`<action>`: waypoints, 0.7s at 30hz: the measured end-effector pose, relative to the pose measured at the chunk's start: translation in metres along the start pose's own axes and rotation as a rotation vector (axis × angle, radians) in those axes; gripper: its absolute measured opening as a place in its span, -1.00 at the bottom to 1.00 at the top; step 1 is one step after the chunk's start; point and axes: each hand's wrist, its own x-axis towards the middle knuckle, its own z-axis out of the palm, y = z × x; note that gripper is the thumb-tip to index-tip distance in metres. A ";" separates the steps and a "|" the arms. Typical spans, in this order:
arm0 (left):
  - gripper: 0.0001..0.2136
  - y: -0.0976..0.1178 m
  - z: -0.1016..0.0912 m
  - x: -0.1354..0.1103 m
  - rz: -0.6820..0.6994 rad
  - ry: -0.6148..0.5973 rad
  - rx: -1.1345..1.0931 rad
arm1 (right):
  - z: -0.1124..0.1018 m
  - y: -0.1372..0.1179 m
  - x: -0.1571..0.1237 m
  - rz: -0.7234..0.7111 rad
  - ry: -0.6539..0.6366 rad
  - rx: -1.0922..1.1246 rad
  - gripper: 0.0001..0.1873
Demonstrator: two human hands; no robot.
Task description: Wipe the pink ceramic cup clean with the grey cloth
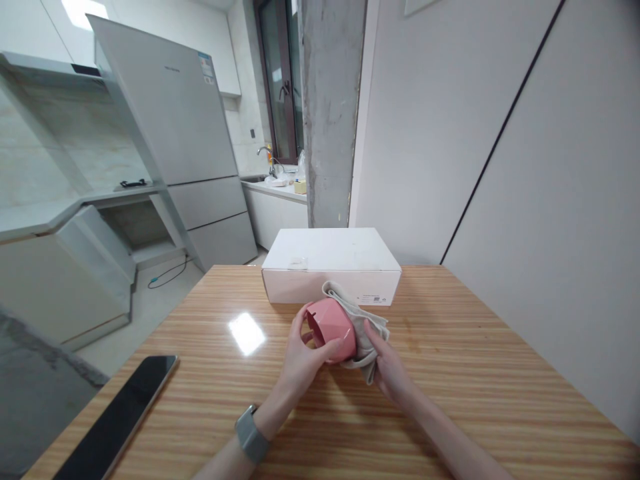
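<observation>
Head view — pink cup (331, 327) on its side between both hands (300, 357), grey cloth (367, 327) against it.

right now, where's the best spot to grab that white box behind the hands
Probably by its two short ends, coming from above and behind the hands. The white box lies flat and closed on the wooden table; its wide lid looks too broad for one hand. The near long side is crowded by the pink cup and the grey cloth.
</observation>
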 end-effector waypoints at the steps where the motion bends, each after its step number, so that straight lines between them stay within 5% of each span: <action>1: -0.17 0.000 0.000 0.000 0.004 0.010 0.000 | 0.000 0.000 0.000 0.003 -0.001 0.004 -0.54; 15: -0.28 -0.002 -0.005 0.006 -0.242 -0.033 -0.279 | -0.003 0.002 -0.002 -0.043 -0.078 -0.052 -0.59; 21: 0.01 -0.003 0.001 0.001 -0.070 -0.025 -0.148 | -0.001 0.002 -0.004 -0.042 -0.046 -0.031 -0.56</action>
